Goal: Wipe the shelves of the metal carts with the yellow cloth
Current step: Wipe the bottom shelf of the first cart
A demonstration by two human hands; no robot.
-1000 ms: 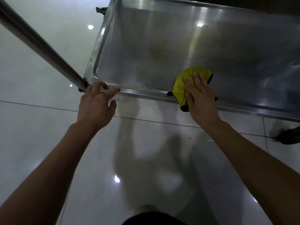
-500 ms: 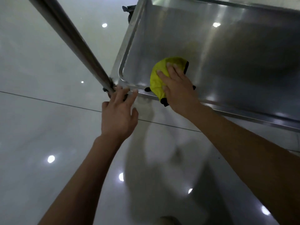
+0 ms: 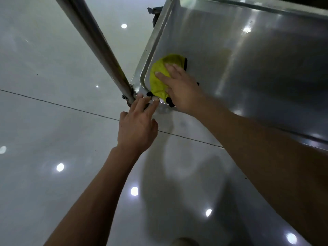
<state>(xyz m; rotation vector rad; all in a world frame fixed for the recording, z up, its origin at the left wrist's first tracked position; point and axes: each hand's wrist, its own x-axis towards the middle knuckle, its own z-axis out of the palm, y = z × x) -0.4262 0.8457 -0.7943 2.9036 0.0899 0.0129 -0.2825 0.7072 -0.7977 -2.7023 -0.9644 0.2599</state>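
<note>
1. The yellow cloth (image 3: 160,78) is pressed flat under the straight-fingered right hand (image 3: 181,87), in the shelf (image 3: 248,71) corner.
2. The shelf rim is touched by the left hand (image 3: 137,125), its fingers extended.
3. The corner seam could be missed if the cloth bunches against the rim.

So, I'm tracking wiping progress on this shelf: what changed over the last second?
The right hand slid the yellow cloth left along the shelf's near edge into its near-left corner, beside the cart's post. The right hand presses the cloth flat as before, and the left hand still rests its fingertips on the rim at that corner.
</note>
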